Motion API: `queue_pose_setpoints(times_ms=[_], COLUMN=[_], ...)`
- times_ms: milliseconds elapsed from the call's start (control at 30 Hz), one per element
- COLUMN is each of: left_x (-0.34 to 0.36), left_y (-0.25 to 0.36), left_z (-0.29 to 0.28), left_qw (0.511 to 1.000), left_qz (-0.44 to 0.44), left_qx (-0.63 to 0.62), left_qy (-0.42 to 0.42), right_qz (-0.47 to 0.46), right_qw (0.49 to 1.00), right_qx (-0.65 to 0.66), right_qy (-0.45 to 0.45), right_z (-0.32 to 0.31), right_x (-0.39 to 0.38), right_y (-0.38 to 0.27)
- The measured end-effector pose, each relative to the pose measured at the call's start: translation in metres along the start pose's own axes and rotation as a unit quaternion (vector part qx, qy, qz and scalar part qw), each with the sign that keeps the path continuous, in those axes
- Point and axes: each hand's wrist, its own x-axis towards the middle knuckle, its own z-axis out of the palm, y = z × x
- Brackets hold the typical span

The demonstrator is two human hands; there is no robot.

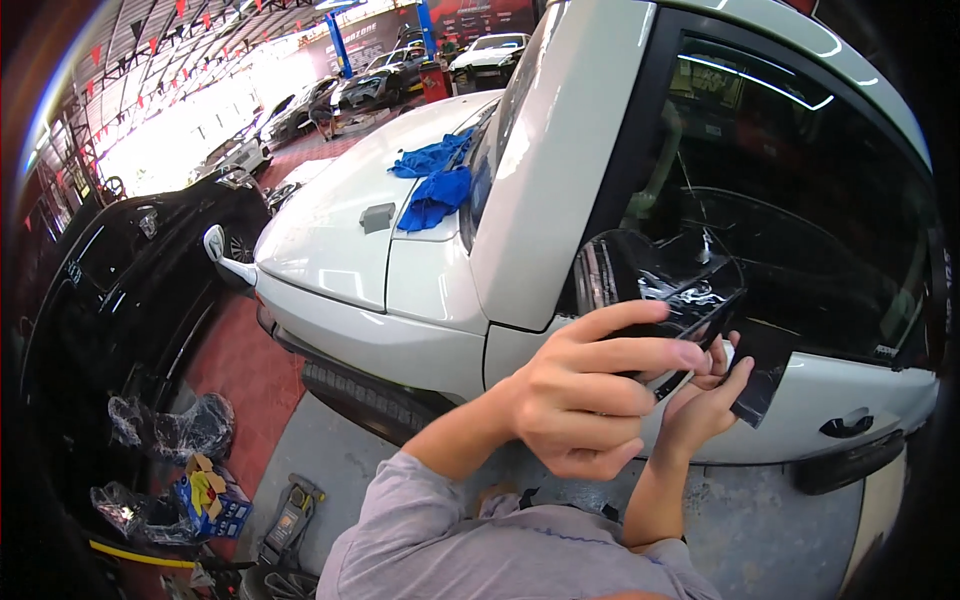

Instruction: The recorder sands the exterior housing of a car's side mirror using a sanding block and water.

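A glossy black side mirror housing (640, 265) stands out from the white car's door, with shiny, wrinkled clear film (700, 290) over part of it. My left hand (585, 390) is at the mirror's near side, index and middle fingers stretched along its edge, the other fingers bent, thumb hidden. Just right of it, my right hand (700, 400) has its fingers pinched at the edge of a dark film sheet (768, 375) hanging below the mirror. A small white piece (728, 352) shows between the right fingers; its kind cannot be made out.
Blue cloths (440, 185) and a grey pad (377, 218) lie on the white hood (330, 240). A door handle (846, 424) is at right. On the floor are a floor jack (290, 522), a blue box (215, 510) and crumpled clear film (175, 425). A black car (130, 280) stands left.
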Motion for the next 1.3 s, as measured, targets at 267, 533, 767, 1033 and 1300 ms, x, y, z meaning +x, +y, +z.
queue_pose_setpoints(times_ms=[267, 533, 767, 1033, 1300], left_x=[-0.052, -0.048, -0.065, -0.045, -0.068], left_y=[0.032, 0.043, 0.078, 0.081, 0.097], left_z=[0.063, 0.073, 0.078, 0.142, 0.150], left_qw=[0.901, 0.803, 0.731, 0.897, 0.840], left_qz=[-0.208, -0.328, -0.145, -0.406, -0.453], left_qx=[0.349, 0.458, 0.657, 0.173, 0.295], left_qy=[0.152, 0.196, 0.112, -0.034, -0.043], right_qz=[0.031, -0.006, -0.030, 0.162, 0.432], right_qw=[0.995, 0.983, 0.915, 0.721, 0.693], right_qx=[0.022, -0.028, -0.112, -0.052, 0.125], right_qy=[-0.091, -0.184, -0.386, -0.672, -0.563], right_z=[-0.016, -0.030, -0.084, -0.132, -0.165], right_x=[0.016, 0.016, 0.006, 0.028, 0.002], right_y=[0.004, -0.019, -0.082, -0.097, -0.098])
